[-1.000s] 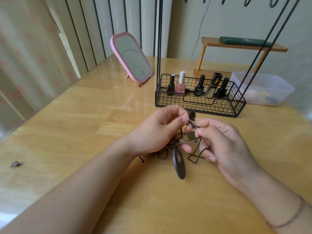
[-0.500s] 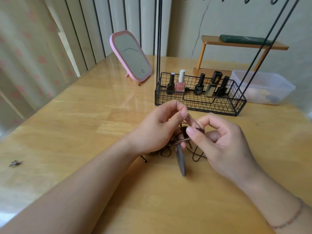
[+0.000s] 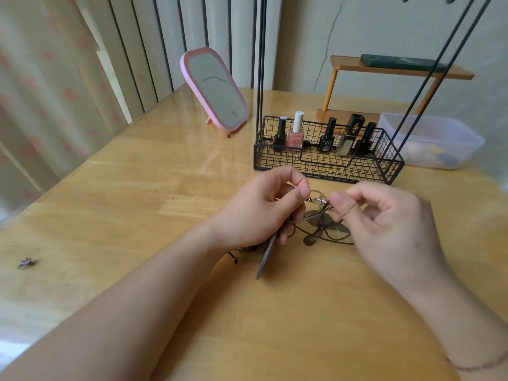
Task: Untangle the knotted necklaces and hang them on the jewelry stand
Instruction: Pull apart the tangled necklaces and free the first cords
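Head view. Both hands work at frame centre, just above the wooden tabletop [image 3: 137,202]. The left hand [image 3: 258,210] has its fingers curled, thumb and forefinger pinching a thin cord of the knotted necklaces [image 3: 320,225]; its grip is narrow and closed on that strand. The right hand [image 3: 384,229] sits just beside it to the right, thumb and forefinger likewise pinching the tangle near a small metal ring; its other fingers are loosely curled. The tangle of dark cords and pendants lies between and below the two hands, partly resting on the tabletop. A flat dark disc pendant [image 3: 266,257] hangs edge-on below the left hand, its lower end touching or nearly touching the tabletop; which cannot be told.

The jewelry stand [image 3: 327,160], a black wire basket with tall thin rods rising from it, stands just behind the hands, at centre right. Nail polish bottles [image 3: 296,132] stand upright inside the basket. A pink-framed mirror [image 3: 215,90] leans at upper centre. A clear plastic box [image 3: 431,141] sits at right, a small wooden shelf [image 3: 395,70] behind it. A small dark object [image 3: 27,262] lies at far left.
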Demonstrator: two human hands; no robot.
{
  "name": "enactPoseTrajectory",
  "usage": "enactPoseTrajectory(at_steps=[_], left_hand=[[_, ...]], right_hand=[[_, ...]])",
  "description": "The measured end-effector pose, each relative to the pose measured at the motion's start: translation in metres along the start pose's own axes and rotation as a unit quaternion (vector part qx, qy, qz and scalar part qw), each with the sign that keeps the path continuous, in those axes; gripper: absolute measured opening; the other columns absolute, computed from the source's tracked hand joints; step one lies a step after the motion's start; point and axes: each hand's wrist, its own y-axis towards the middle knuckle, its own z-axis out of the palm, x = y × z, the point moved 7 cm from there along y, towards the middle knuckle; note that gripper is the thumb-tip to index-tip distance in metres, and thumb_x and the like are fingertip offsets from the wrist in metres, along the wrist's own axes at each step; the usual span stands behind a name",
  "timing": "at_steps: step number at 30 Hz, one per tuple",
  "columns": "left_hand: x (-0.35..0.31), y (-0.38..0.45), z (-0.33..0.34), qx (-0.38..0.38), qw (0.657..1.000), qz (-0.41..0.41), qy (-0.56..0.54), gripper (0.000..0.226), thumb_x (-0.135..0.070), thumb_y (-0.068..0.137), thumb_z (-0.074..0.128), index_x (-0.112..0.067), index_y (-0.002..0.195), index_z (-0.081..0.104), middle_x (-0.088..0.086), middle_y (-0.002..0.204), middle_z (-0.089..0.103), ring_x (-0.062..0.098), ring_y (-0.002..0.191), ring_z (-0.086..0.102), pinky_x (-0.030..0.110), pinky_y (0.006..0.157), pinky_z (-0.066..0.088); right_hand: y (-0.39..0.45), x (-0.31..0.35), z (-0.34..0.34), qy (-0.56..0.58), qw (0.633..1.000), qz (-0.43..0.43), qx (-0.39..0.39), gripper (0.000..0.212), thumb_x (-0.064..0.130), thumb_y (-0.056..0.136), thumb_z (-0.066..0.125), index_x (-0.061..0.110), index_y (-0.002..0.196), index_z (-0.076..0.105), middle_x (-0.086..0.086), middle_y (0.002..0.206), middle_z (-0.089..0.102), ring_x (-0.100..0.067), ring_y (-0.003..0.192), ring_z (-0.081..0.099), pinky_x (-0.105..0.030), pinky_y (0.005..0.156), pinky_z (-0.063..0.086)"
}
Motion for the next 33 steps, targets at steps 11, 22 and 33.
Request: enactPoseTrajectory(at_steps=[11, 22, 33], left_hand=[[-0.002, 0.000, 0.002, 0.014, 1.000, 0.015, 0.002, 0.008, -0.008, 0.101, 0.051, -0.014, 0.096, 0.050, 0.000, 0.067, 0.057, 0.012, 0.039, 0.046, 0.019, 0.038, 0.039], [-0.010, -0.003, 0.002, 0.023, 0.999, 0.040, 0.017, 0.013, 0.000, 0.101, 0.050, -0.011, 0.100, 0.056, 0.011, 0.080, 0.060, 0.008, 0.040, 0.046, 0.017, 0.037, 0.040], [-0.003, -0.006, -0.005, -0.017, 0.995, -0.079, 0.059, 0.015, 0.003, 0.091, 0.064, -0.009, 0.095, 0.073, -0.020, 0.059, 0.066, 0.003, 0.037, 0.049, 0.011, 0.040, 0.040]], right_hand=[[0.002, -0.010, 0.006, 0.044, 0.988, 0.081, 0.120, 0.016, 0.030, 0.087, 0.068, 0.024, 0.073, 0.064, 0.007, 0.051, 0.062, -0.009, 0.042, 0.047, -0.026, 0.050, 0.042], [-0.004, -0.020, 0.015, -0.086, 0.963, 0.115, 0.227, 0.017, 0.059, 0.070, 0.067, 0.043, 0.074, 0.070, 0.014, 0.048, 0.053, -0.004, 0.051, 0.052, -0.030, 0.059, 0.047], [0.007, 0.001, -0.010, 0.152, 0.985, 0.043, 0.069, 0.017, 0.013, 0.097, 0.060, 0.011, 0.087, 0.073, 0.024, 0.042, 0.050, 0.007, 0.045, 0.052, -0.004, 0.050, 0.034]])
